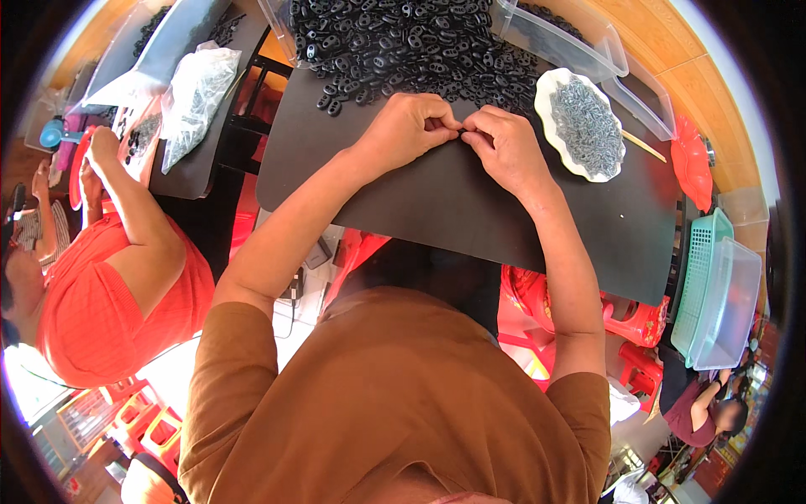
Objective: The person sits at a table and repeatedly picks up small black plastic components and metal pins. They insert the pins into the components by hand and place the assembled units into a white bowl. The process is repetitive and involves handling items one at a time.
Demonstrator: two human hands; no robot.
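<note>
My left hand [409,133] and my right hand [509,148] meet over the dark table, fingertips pinched together. Between them shows a sliver of a small black piece [459,133], mostly covered by the fingers. Just beyond my hands spreads a big heap of black oval plastic pieces with paired holes [403,50], several of them lying loose at its near edge. To the right of my right hand stands a white scalloped dish [547,101] filled with small grey metallic pieces [585,126], too fine to tell their exact kind.
The dark tabletop [378,206] reaches toward my body. Clear plastic bins [579,46] stand at the back right, near a red flower-shaped dish [692,164]. Turquoise basket [701,277] stands beyond the right edge. At left, a person in red [126,294] works at another table with a plastic bag [200,97].
</note>
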